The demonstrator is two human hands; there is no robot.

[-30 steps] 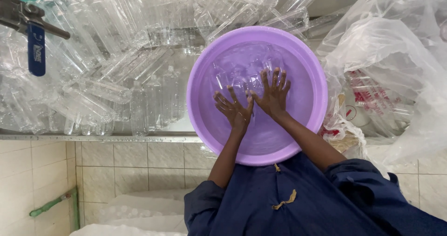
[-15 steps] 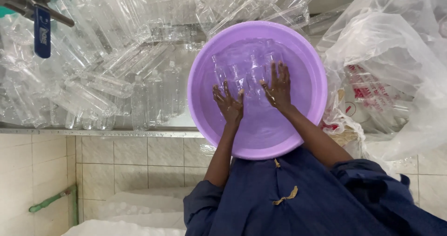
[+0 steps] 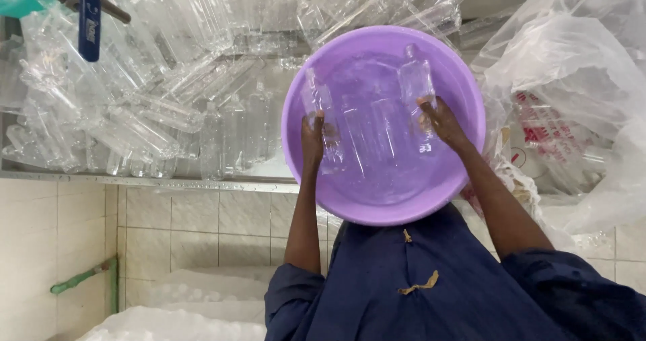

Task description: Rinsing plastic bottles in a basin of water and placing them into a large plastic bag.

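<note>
A round purple plastic basin point(image 3: 457, 85) rests at the edge of a steel sink, with several clear plastic bottles lying in it. My left hand point(image 3: 313, 139) grips one clear bottle point(image 3: 321, 122) at the basin's left side. At the right side my right hand point(image 3: 441, 120) holds another clear bottle point(image 3: 416, 85). Both bottles lie with their necks pointing away from me. More clear bottles point(image 3: 377, 125) lie between my hands on the basin's bottom.
A big heap of clear plastic bottles point(image 3: 155, 98) fills the sink to the left and behind the basin. A tap with a blue handle point(image 3: 89, 21) hangs at top left. Clear plastic bags point(image 3: 572, 92) pile up at the right. White tiles and a green pipe point(image 3: 84, 279) lie below.
Both hands were close together in the basin's middle. They have spread apart and each has taken hold of a clear bottle.
</note>
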